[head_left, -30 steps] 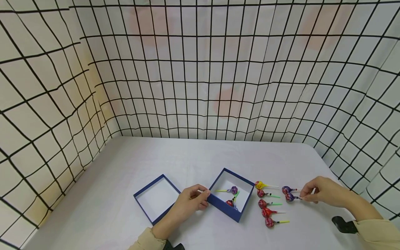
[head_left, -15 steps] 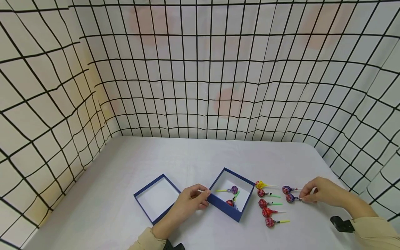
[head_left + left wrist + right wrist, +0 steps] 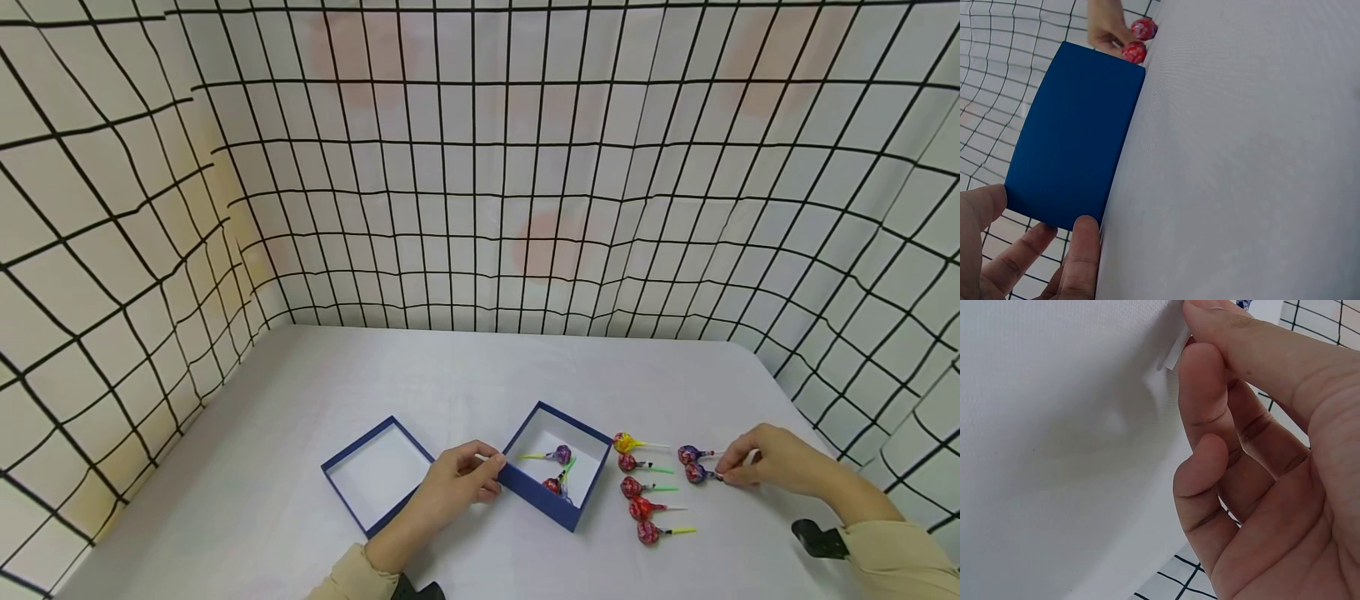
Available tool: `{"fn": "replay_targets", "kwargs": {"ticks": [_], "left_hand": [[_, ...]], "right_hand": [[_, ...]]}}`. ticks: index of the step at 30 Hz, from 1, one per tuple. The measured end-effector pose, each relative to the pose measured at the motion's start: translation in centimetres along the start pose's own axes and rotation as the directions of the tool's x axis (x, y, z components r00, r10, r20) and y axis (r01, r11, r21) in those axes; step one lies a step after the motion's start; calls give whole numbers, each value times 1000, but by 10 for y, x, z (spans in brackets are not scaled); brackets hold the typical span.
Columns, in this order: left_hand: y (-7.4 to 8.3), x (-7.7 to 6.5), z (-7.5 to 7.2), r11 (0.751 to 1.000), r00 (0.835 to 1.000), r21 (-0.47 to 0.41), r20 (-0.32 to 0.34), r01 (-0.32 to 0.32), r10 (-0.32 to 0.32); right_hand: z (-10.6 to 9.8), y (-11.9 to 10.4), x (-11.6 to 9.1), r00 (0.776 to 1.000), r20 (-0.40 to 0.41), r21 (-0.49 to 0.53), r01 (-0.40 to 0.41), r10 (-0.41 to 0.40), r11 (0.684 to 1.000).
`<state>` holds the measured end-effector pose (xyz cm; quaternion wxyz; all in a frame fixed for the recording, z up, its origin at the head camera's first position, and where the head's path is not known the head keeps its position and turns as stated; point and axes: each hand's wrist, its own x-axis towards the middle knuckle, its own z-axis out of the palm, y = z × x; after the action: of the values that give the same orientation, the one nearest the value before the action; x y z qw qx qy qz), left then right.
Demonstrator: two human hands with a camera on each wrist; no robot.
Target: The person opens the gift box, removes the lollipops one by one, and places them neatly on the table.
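Observation:
My left hand (image 3: pixel 457 481) holds the left corner of a blue open box (image 3: pixel 540 497) with a white inside. In the left wrist view, the thumb and fingers lie at the edges of the box's blue side (image 3: pixel 1075 137). Several lollipops lie in the box, among them a purple one (image 3: pixel 562 454) and a red one (image 3: pixel 552 485). My right hand (image 3: pixel 776 461) pinches the stick of a purple lollipop (image 3: pixel 695 473) between thumb and fingers. Its white stick end (image 3: pixel 1177 353) shows past the fingertips in the right wrist view. Another purple lollipop (image 3: pixel 687 454) lies just behind it.
Between the box and my right hand, a column of lollipops runs from a yellow one (image 3: pixel 622 442) down to a red one with a yellow stick (image 3: pixel 648 532). A shallow blue-rimmed lid (image 3: pixel 350 440) lies left, partly behind my left forearm. Black-gridded white walls (image 3: pixel 480 183) surround the white table (image 3: pixel 352 358).
Almost nothing differs: both hands stay where they were, with the right still at the purple lollipop's stick. The right sleeve has shifted slightly left.

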<state>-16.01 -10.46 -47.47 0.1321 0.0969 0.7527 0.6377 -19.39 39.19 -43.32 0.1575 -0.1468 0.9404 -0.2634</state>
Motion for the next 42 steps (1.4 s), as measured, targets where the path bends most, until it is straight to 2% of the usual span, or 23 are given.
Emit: {"fn": "replay_targets", "kwargs": {"ticks": [15,21,28,42], "left_hand": [[1,-1,0,1000,1000,-1,1,3,-3],[1,0,0,1000,1000,6,1,12,-12],[1,-1,1,1000,1000,2,-3,-3,3],[-1,0,0,1000,1000,-2,2,-6,6]], "right_hand": [[-6,-4,-4,999,-31,-10,-27,27,1000],[-13,-12,-3,999,-28,-13,-19,18,1000],[-17,-33,2,998,-54,-66,-20,16,998],[-20,-92,24,997,-32,-80,68,-71,994]]}}
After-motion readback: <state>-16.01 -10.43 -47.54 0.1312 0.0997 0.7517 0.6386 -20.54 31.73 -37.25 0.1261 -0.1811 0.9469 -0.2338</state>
